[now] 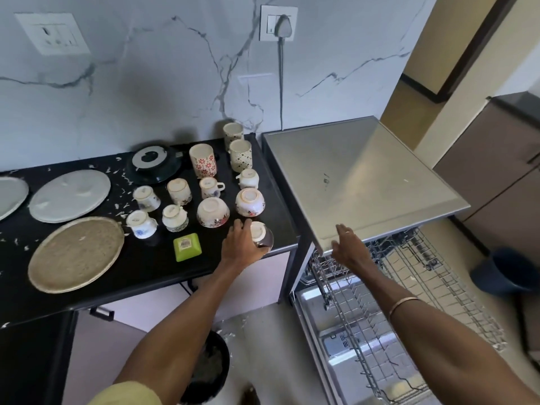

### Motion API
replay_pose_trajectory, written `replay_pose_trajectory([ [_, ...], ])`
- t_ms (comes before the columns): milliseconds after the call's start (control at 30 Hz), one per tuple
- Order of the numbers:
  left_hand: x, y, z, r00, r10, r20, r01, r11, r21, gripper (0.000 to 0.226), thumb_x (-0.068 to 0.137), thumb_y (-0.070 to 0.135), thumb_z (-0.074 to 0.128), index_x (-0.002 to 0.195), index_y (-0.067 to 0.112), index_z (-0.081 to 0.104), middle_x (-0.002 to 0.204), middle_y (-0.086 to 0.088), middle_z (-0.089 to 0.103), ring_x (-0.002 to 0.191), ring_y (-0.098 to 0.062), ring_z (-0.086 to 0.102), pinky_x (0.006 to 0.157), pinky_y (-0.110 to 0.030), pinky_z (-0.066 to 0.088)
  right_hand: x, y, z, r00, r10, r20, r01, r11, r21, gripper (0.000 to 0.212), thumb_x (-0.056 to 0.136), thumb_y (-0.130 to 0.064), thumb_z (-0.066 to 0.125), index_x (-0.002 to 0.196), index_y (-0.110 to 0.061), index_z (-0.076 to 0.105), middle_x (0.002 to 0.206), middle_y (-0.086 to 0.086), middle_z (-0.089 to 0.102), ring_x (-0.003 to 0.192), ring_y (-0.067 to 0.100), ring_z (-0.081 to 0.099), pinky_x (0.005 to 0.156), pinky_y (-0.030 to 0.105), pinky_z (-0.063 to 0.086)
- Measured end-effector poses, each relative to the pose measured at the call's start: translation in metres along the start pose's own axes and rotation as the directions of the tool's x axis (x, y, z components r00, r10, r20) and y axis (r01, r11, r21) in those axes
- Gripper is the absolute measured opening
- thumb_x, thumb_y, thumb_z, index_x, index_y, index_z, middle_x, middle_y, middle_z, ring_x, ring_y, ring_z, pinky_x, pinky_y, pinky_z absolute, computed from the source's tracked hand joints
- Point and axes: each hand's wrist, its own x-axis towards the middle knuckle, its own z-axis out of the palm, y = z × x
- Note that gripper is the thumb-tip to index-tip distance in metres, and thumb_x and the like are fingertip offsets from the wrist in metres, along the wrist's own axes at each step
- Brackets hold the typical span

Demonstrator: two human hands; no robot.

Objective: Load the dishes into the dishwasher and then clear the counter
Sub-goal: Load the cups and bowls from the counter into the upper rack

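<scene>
The left hand (241, 247) curls round an upturned bowl (261, 233) at the front right corner of the black worktop (152, 267), near the middle of the frame; the fingers wrap its near side, and whether it is lifted off the surface cannot be told. The right hand (347, 247) is spread, fingers straight, resting on the front edge of the dishwasher (359, 176) top, right of centre. Below it the wire rack (409, 290) is pulled out over the open door (318, 314) in the lower right.

The rest of the dishes sit upside down on the worktop. Two flowered bowls (213, 211) stand just behind the held one. Left of them is a cluster of small cups (146, 197). Three tall mugs (202, 159) stand near the marbled wall, beside a dark pan (155, 165). A green square dish (187, 247) lies near the left hand. Two grey plates (70, 195) and a woven round mat (76, 253) fill the left of the frame, with white scraps scattered about them.

A plug (283, 26) sits in the wall socket at the top centre, and a dark bin (209, 366) stands on the floor at the bottom.
</scene>
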Motion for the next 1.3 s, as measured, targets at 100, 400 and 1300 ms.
replay_pose_trajectory([
  [100,-0.011,0.015,0.005,1.000,0.022,-0.002,-0.022,1.000,-0.020,0.084,0.061,0.062,0.078,0.125,0.019,0.048,0.115,-0.005,0.049,0.105,-0.028,0.055,0.076,-0.039,0.050,0.004,0.026,-0.013,1.000,0.013,0.019,-0.012,0.999,-0.039,0.058,0.098,-0.015,0.049,0.148,0.004,0.027,0.153,0.024,0.033,0.137,0.038,0.039,0.111,0.047,0.037],
  [400,-0.044,0.094,0.050,0.985,0.148,-0.093,-0.152,0.988,-0.037,0.083,0.062,0.065,0.075,0.126,0.020,0.047,0.109,-0.004,0.051,0.094,-0.023,0.057,0.070,-0.031,0.054,0.037,0.105,-0.037,0.984,-0.053,0.167,0.088,0.974,-0.209,0.065,0.101,-0.021,0.047,0.153,0.000,0.014,0.163,0.019,0.008,0.148,0.039,0.014,0.117,0.049,0.025],
  [1300,-0.033,0.238,0.302,0.985,-0.172,0.004,0.171,0.982,-0.075,0.074,0.067,0.058,0.066,0.129,0.023,0.045,0.114,-0.009,0.060,0.093,-0.031,0.065,0.077,-0.041,0.058,0.123,0.303,-0.020,0.826,-0.555,-0.103,0.525,0.822,-0.220,0.058,0.106,-0.042,0.033,0.157,-0.027,0.012,0.165,0.006,0.008,0.152,0.024,0.006,0.123,0.041,0.012],
])
